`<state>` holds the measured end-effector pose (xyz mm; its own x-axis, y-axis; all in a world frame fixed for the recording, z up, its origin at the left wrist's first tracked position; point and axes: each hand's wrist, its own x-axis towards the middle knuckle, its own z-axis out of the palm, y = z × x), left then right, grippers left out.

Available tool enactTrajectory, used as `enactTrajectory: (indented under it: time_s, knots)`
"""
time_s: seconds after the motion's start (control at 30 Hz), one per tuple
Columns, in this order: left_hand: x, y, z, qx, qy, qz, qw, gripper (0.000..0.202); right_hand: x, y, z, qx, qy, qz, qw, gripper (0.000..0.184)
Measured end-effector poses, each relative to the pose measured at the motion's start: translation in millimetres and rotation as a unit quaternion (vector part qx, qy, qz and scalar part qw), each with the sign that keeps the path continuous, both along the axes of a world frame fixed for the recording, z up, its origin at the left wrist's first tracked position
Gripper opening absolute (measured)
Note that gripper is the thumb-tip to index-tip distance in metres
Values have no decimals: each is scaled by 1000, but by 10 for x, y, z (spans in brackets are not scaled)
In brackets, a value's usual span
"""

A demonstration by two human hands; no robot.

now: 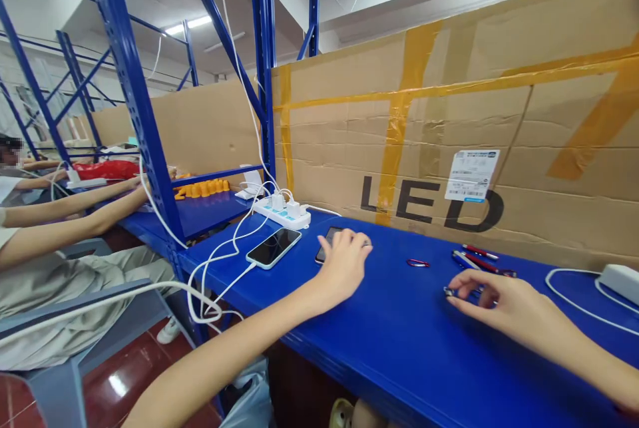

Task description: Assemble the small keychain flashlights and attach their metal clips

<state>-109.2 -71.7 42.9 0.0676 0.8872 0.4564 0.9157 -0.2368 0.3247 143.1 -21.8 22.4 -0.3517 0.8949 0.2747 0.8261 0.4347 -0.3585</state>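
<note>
While the table (394, 335) is smooth, blue and faintly glossy, the panel (329, 142) behind it is creased brown cardboard crossed with shiny yellow tape. The left hand (344, 261) is palm-down with fingers curved over a flat, dark phone (330, 236); whether they grip anything cannot be told, as the knuckles mask the fingertips. The right hand (506, 298) is turned inward, its thumb and forefinger pinched narrow on a small, dark, shiny piece (448, 291) at the fingertips, in front of the slim red and silver pens (482, 263). The dark phone's visible side edge runs away from the person, toward the panel. The pens slant from far left to near right. Between the hands, a narrow red loop (423, 264) lies on the table, its long axis sideways.
</note>
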Motion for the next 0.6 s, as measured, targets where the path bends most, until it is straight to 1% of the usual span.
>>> enactTrajectory:
  time_s: [0.07,0.13,0.23,0.33,0.4,0.43,0.5,0.53,0.6]
  knots:
    - [-251,12,-26,-5,-8,73,997,21,-82,-69,37,3,-2,14,1000,22]
    - [-499,74,-60,-8,-19,108,994,21,-149,-106,78,-3,-6,17,1000,20]
    - [-803,199,-114,-14,-44,137,990,22,-205,-107,124,-24,-6,18,1000,17]
    - [-953,254,-118,-16,-67,132,989,22,-212,-73,137,-41,7,20,999,16]
    - [-927,225,-72,0,-80,126,989,19,-228,-50,138,-45,27,26,998,18]
    - [-871,197,-37,11,-87,109,990,19,-251,-40,139,-51,40,35,997,19]
    - [-679,133,43,60,-130,28,989,17,-333,-21,144,-74,64,57,994,20]
    - [-552,105,80,69,-145,-11,987,17,-388,-9,149,-86,73,68,991,21]
    - [-274,74,132,57,-167,-85,981,19,-501,23,160,-98,78,78,989,21]
